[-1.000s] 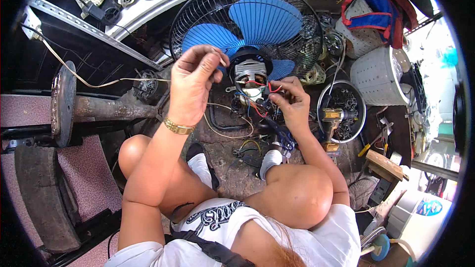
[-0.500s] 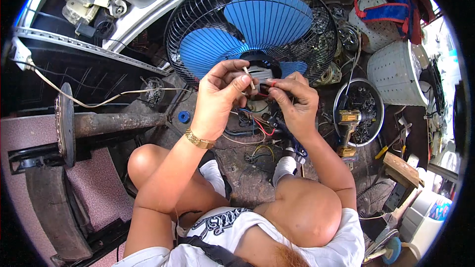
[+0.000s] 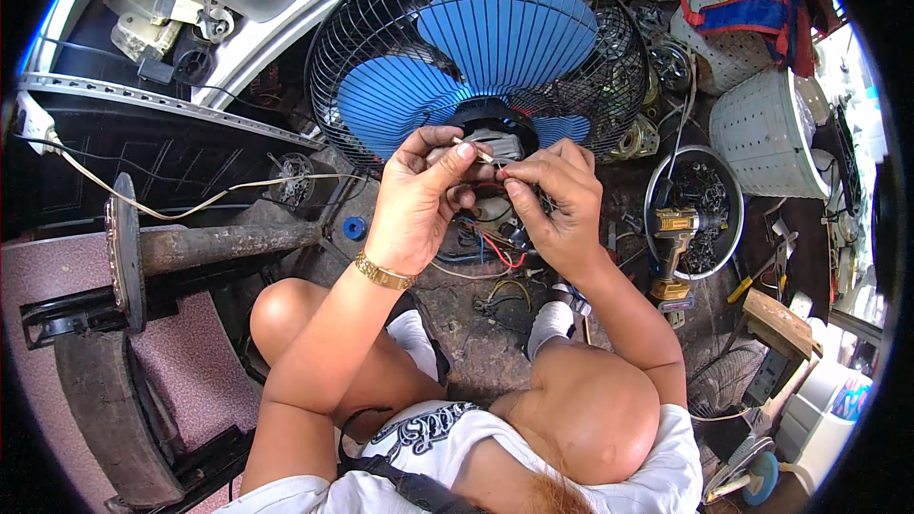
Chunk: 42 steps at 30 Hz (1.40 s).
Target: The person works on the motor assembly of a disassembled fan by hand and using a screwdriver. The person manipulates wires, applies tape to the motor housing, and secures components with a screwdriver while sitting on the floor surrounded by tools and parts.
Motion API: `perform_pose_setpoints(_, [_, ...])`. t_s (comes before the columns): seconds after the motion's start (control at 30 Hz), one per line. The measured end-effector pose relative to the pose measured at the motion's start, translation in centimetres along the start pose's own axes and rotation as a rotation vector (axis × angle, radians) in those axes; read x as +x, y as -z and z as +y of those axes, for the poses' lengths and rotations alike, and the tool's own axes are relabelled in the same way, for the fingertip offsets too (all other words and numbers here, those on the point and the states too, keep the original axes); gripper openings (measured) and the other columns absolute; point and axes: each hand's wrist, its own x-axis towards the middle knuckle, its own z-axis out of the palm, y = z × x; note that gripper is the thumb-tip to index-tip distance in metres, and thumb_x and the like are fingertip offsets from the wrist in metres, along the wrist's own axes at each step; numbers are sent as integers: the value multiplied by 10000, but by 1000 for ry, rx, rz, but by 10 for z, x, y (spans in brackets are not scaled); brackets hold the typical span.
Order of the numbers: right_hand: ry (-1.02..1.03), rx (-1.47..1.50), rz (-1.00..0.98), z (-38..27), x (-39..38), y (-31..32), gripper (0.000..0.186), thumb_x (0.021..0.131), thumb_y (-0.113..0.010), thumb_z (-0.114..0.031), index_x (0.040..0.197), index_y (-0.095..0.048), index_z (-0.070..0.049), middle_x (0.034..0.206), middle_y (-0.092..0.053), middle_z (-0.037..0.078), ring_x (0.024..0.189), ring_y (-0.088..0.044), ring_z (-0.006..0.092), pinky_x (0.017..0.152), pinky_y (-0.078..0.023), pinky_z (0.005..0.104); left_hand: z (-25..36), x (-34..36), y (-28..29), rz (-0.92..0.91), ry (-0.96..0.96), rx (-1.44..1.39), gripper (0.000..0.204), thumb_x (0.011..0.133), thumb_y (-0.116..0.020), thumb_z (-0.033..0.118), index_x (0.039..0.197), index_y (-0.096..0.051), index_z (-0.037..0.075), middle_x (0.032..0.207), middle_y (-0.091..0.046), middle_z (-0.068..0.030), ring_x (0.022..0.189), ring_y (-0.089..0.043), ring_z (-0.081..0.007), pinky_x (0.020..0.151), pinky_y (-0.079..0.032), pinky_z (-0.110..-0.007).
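In the head view, the two hands have come together since one second ago, when they were well apart; the pale thin piece (image 3: 486,157) now lies flatter than half a second ago, its end directed at the right fingertips.

The left hand (image 3: 417,192) pinches this piece between thumb and forefinger, with the end left free, probably so that it can meet the other hand. The right hand (image 3: 564,198) also pinches, thumb against forefinger, on something small and red, which looks like a wire end (image 3: 505,173); whether both pieces touch, I cannot tell.

Just beyond the fingers stands the fan (image 3: 509,33) with blue blades, its motor (image 3: 505,144) partly hidden by them. I suppose the hands work so near because the loose wires (image 3: 503,247), below and between them, are short. To the right of the right hand, a drill (image 3: 673,243) leans over a metal bowl (image 3: 705,274), perhaps to be within reach.
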Motion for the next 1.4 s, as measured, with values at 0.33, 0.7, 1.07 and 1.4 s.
perform_pose_setpoints(0.33, [-88, 93, -11, -1, 1, -1, 70, 822, -719, -104, 891, -708, -94, 795, -661, 7, 754, -542, 205, 801, -352, 355, 13, -3, -8, -153, -275, 522, 193, 936, -638, 54, 1123, -611, 16, 974, -658, -37, 865, -606, -74, 680, -505, -215])
perform_pose_setpoints(0.7, [-110, 128, -46, 1, 1, -3, 115, 798, -753, -125, 892, -706, -81, 796, -653, 15, 761, -543, 211, 795, -364, 358, 14, 3, -1, -261, -397, 918, 70, 910, -633, 40, 949, -584, 9, 776, -611, -24, 731, -535, -50, 661, -465, -231])
perform_pose_setpoints(1.07, [-21, -35, 62, -3, 5, -9, 122, 762, -782, -154, 818, -681, -113, 781, -655, -26, 768, -533, 190, 811, -333, 364, 20, 0, -6, -210, -544, 1069, 53, 852, -654, 1, 876, -607, 1, 776, -623, -81, 693, -583, -142, 650, -479, -283])
perform_pose_setpoints(1.4, [17, -46, -61, 4, 10, -5, 149, 767, -774, -153, 851, -659, -109, 789, -637, -22, 744, -514, 199, 865, -322, 384, 25, 3, -3, -211, -619, 1144, 78, 827, -674, -9, 872, -612, 2, 771, -627, -99, 681, -605, -197, 633, -477, -298])
